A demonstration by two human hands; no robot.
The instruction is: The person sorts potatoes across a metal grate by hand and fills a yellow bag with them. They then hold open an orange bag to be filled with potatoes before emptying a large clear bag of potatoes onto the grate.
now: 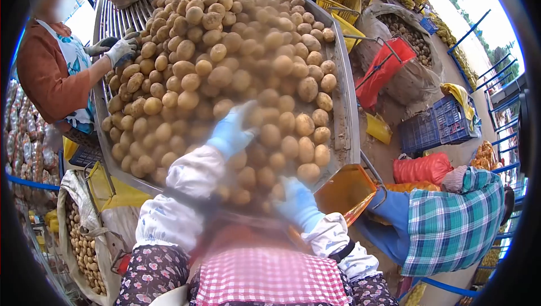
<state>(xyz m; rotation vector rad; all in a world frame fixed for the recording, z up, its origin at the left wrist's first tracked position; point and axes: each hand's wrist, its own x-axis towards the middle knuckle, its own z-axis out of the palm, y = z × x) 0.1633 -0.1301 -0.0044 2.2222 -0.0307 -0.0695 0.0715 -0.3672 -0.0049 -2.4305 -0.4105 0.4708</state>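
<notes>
A large heap of potatoes (220,52) covers the metal sorting table (346,108). My left hand (231,131), in a light blue glove, reaches over the middle of the heap with thumb and fingers apart and nothing between them. Lower and to the right, my right hand (300,203), gloved the same way, lies at the potatoes near the table's front edge. Its fingertips are blurred against the potatoes, so whether it holds one is unclear. An orange basket (345,193) stands just right of my right hand. A smear on the lens hazes the middle of the view.
A co-worker (53,75) with gloved hands stands at the table's left side. Another person in a plaid shirt (451,221) bends down at the right. Potato sacks (73,193) stand at the lower left; a blue crate (434,125) and red sack (422,168) lie at the right.
</notes>
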